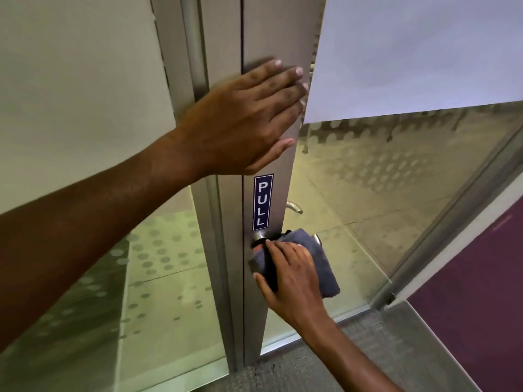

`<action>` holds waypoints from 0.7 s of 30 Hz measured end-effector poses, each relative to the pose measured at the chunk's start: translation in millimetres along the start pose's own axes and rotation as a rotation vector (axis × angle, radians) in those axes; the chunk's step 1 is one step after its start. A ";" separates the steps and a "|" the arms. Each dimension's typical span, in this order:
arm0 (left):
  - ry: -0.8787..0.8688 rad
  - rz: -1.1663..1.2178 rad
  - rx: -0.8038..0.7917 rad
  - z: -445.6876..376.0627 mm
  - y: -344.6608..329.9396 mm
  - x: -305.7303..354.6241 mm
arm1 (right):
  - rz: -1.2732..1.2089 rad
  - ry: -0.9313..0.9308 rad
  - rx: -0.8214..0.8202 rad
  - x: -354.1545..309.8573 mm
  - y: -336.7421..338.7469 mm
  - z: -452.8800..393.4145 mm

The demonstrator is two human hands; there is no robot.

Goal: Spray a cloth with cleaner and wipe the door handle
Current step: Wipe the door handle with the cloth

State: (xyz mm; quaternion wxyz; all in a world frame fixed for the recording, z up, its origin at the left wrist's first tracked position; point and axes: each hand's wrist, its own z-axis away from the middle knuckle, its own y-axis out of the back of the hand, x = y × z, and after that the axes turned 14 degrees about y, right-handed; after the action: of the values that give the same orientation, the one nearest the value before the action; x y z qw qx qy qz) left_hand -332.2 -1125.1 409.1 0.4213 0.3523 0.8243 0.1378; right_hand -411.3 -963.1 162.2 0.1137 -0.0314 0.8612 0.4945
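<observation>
My right hand (291,275) presses a folded grey-blue cloth (322,264) around the metal door handle (259,236), which is mostly hidden; only its round base and the tip at the right show. My left hand (249,120) lies flat against the grey metal door stile (271,38) higher up, fingers held side by side, holding nothing. A blue PULL sticker (262,202) sits on the stile just above the handle. No spray bottle is in view.
The glass door (396,179) has frosted dots and a white sheet (410,52) over its upper part. A second handle (294,206) shows through the glass. The door frame (195,66) and wall stand left. Grey carpet (368,349) and a purple wall (481,292) are at lower right.
</observation>
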 end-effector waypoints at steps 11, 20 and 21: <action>0.003 0.008 0.026 2.0 -1.6 0.6 | -0.097 -0.169 0.011 13.3 -26.6 39.0; 0.008 0.029 -0.026 2.6 -1.3 -2.9 | -0.071 -0.297 0.362 62.1 75.5 116.5; 0.004 0.039 -0.017 2.8 -0.8 -2.7 | -0.081 -0.311 0.382 62.3 77.1 122.9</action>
State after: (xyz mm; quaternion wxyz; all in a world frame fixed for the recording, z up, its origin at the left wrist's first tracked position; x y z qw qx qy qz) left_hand -329.2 -1127.7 408.6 0.4198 0.3645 0.8168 0.1537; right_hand -464.5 -814.7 153.6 0.2684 0.0326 0.9093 0.3164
